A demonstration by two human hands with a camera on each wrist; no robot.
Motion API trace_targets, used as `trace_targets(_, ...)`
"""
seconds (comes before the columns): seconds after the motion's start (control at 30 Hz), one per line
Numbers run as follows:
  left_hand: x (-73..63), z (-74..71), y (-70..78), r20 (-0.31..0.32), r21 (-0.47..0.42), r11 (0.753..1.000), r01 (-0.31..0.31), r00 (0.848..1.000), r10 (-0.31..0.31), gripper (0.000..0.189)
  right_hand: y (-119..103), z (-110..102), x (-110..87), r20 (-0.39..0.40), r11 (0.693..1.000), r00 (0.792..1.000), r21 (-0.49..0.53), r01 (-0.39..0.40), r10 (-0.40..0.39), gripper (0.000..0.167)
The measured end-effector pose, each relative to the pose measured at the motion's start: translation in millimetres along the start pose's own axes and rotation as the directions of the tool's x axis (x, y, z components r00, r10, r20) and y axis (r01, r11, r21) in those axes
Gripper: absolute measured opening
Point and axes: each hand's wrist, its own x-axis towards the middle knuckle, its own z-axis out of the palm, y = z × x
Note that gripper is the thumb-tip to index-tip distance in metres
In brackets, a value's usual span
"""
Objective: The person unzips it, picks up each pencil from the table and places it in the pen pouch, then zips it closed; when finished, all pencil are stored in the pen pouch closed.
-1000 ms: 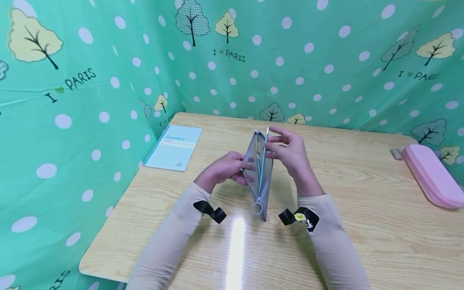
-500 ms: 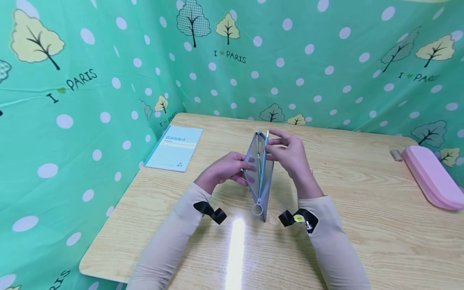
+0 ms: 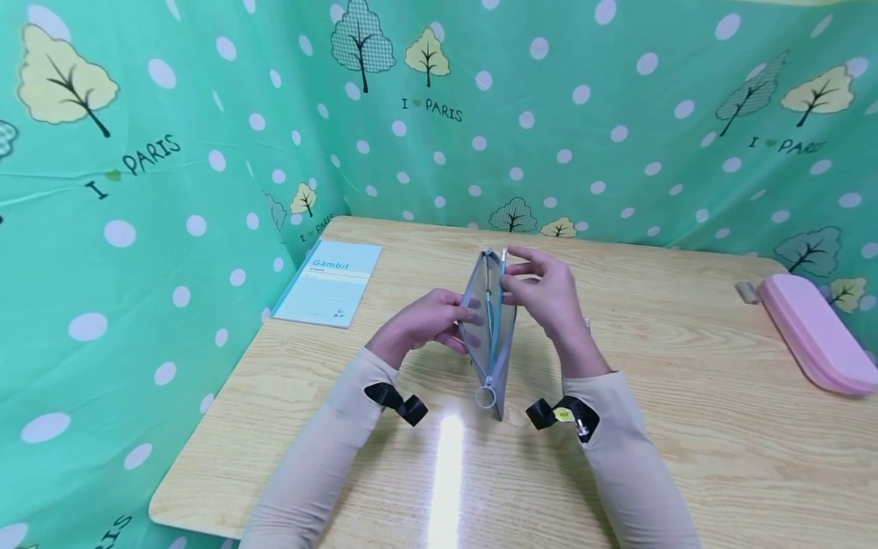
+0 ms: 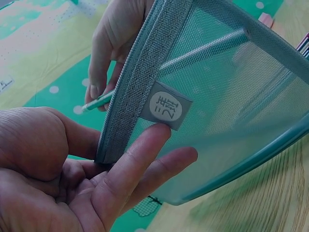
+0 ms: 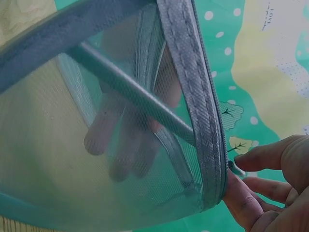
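Backdrop: green curtain, white dots, tree prints, "I PARIS" lettering, filling the top and left of the head view. Below it, pale wood-grain table; strip of glare at bottom centre.

Two beige sleeves rise from the bottom edge, each with a black mount near the wrist.

Mesh pouch: grey-blue, translucent, at centre of frame, held on edge with its mouth parted and facing up. Left wrist view shows a grey tag with characters on the outer mesh, beside the zip band.

Pink case: on the table, right edge of frame. Blue notebook, marked "Gambit": lying flat, left of centre.

Left hand: clamped on the pouch's left side, thumb and fingers on opposite faces of the zip edge, two fingers extended along the outer mesh.

Right hand: clamped on the upper end of a slim blue stick; pencil or pen, cannot tell. Stick sits mostly inside the pouch, tilted, top end protruding. A second slender item lies inside, left of it; kind unclear.

Small grey block: just beside the case's upper left end. Pale ring: at the pouch's near zip end.
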Motion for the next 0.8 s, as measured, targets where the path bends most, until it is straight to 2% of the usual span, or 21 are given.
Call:
trace_targets(0.2, 0.7, -0.5, 0.4, 0.002, -0.008, 1.000, 0.004, 1.000, -0.004, 0.037, 0, -9, -0.3, 0.005, 0.999, 1.000, 0.034, -0.003, 0.003, 0.044)
trace_targets(0.33, 1.8, -0.3, 0.0, 0.007, -0.008, 1.000, 0.004, 1.000, -0.004, 0.036, 0, -25, 0.0, 0.025, 0.998, 1.000, 0.053, -0.018, 0.016, 0.043)
trace_targets(0.47, 1.1, 0.2, 1.3, 0.008, -0.007, 1.000, -0.012, 1.000, 0.012, 0.037, 6, -42, -0.3, 0.064, 0.995, 0.996, 0.069, -0.065, 0.061, 0.044)
trace_targets(0.63, -2.7, -1.1, 2.5, -0.005, -0.009, 1.000, -0.017, 1.000, 0.017, 0.040, 21, -53, 1.9, 0.135, 0.981, 0.979, 0.099, -0.168, 0.154, 0.052)
trace_targets(0.8, -4.5, 0.3, 1.7, 0.005, -0.012, 1.000, -0.022, 1.000, 0.022, 0.039, 35, -70, -0.7, 0.125, 0.974, 0.974, 0.106, -0.200, 0.186, 0.058)
